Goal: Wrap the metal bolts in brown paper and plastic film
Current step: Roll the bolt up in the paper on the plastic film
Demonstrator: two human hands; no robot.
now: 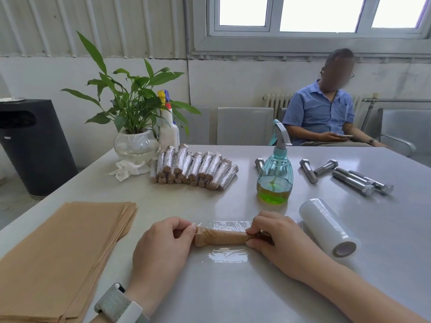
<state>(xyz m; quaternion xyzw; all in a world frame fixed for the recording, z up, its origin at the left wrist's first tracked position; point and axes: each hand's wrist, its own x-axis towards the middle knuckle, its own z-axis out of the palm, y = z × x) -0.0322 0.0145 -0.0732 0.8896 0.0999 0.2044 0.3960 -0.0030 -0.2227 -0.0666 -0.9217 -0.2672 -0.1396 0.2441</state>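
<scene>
At the table's near edge, my left hand (163, 238) and right hand (277, 238) each pinched an end of the paper-wrapped bolt (221, 237) lying on plastic film (229, 255); I judged rolling it tight, film taut, would serve best.

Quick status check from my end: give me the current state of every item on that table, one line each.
Paper-wrapped bolt: lying on film, both ends gripped.
Left hand: pinching bolt's left end.
Right hand: pinching bolt's right end.
Plastic film sheet: spread flat under bolt.
Film roll: lying on its side.
Bare bolts: unwrapped, loose.
Finished bolts: wrapped, stacked.
Brown paper stack: flat, unused.
Spray bottle: upright, partly full.
</scene>
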